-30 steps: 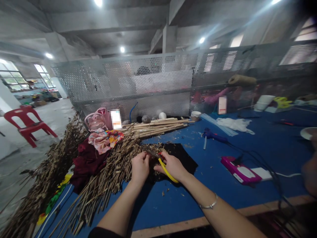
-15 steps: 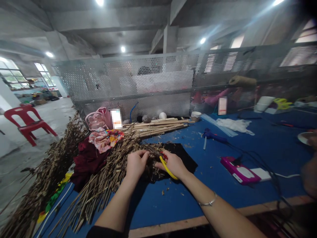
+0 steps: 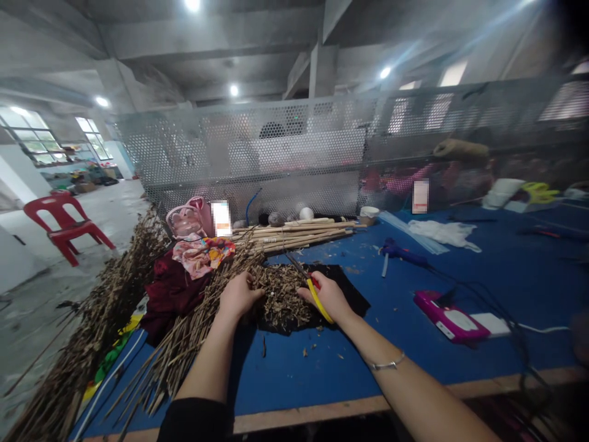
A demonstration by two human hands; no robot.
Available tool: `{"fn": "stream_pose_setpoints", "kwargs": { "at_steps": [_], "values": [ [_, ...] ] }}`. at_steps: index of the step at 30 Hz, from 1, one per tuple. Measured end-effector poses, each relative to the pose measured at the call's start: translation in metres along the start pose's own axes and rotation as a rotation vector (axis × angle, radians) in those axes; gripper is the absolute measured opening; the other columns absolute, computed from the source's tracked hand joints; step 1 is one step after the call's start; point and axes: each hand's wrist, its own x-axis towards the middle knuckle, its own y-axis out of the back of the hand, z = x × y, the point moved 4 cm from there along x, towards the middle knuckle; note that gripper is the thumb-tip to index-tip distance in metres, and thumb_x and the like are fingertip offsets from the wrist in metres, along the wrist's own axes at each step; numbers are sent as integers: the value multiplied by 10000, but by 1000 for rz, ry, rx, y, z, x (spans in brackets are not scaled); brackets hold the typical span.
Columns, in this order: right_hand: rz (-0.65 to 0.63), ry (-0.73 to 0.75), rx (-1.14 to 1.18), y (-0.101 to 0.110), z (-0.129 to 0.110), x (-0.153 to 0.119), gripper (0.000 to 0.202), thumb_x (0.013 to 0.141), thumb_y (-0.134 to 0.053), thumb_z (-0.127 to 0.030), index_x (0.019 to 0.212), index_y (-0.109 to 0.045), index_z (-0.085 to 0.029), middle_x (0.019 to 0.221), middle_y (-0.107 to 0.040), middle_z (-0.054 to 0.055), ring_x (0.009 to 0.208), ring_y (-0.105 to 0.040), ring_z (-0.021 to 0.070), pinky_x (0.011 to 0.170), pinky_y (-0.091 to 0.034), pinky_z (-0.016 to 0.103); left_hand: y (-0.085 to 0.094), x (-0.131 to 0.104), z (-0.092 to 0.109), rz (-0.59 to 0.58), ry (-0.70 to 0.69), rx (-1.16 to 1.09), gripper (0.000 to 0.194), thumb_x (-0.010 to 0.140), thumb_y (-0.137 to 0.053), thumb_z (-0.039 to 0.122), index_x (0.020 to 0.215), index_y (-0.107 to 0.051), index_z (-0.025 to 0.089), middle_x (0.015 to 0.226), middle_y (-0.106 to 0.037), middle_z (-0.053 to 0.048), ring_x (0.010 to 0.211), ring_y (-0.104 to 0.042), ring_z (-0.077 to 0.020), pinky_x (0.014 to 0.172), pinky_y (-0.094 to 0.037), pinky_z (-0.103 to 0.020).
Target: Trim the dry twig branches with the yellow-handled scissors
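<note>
My right hand [image 3: 327, 296] is closed on scissors [image 3: 319, 299] with yellow and red handles, their blades pointing up and left over the pile. A heap of dry plant clippings [image 3: 288, 294] lies on a black cloth [image 3: 352, 291]. At the heap's left edge, my left hand [image 3: 242, 296] is by the dried stems, its fingers curled; whatever they hold is too small or hidden to name. Long dried stems [image 3: 177, 350] lie in a bundle beneath and left of that hand.
A dark red cloth [image 3: 170, 288] and a floral cloth [image 3: 202, 255] lie behind the stems. Pale sticks [image 3: 304, 234] line the back. At right are a blue glue gun [image 3: 402, 253], a magenta device [image 3: 448, 319] and cables. A mesh partition [image 3: 253, 159] stands behind.
My left hand has moved left, away from the scissors, uncovering more of the clippings. The scissors now point more steeply upward. The whole view has shifted slightly.
</note>
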Motion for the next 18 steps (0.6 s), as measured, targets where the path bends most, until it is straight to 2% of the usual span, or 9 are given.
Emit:
{"fn": "stream_pose_setpoints", "kwargs": {
  "at_steps": [3,7,13,18],
  "values": [
    [-4,9,12,-1,-2,-1,300,676,-553,-497,732,-479,-212,572,-507,-34,493,-416,102,462,-278,192,-1,2,-2,20,19,28,306,646,-610,309,929,-622,193,850,-670,-71,809,-607,-197,697,-414,-249],
    [-11,-2,11,-1,-3,-1,298,681,-548,-498,738,-481,-213,570,-508,-37,494,-424,103,465,-281,191,8,4,-3,161,36,-21,286,740,-492,257,986,-611,173,919,-668,-93,861,-605,-200,766,-416,-269],
    [-34,-17,11,2,-7,-1,290,678,-555,-486,752,-496,-211,580,-520,-33,509,-448,107,472,-283,192,18,-2,5,338,-9,-130,301,799,-414,292,988,-609,162,947,-662,-93,873,-601,-200,789,-420,-276],
    [-39,-33,16,3,-10,-2,283,668,-568,-480,750,-510,-216,584,-535,-30,516,-468,113,474,-284,196,17,-5,11,376,-70,-214,320,769,-476,315,1009,-594,140,940,-653,-93,843,-594,-188,785,-424,-273]
  ]
}}
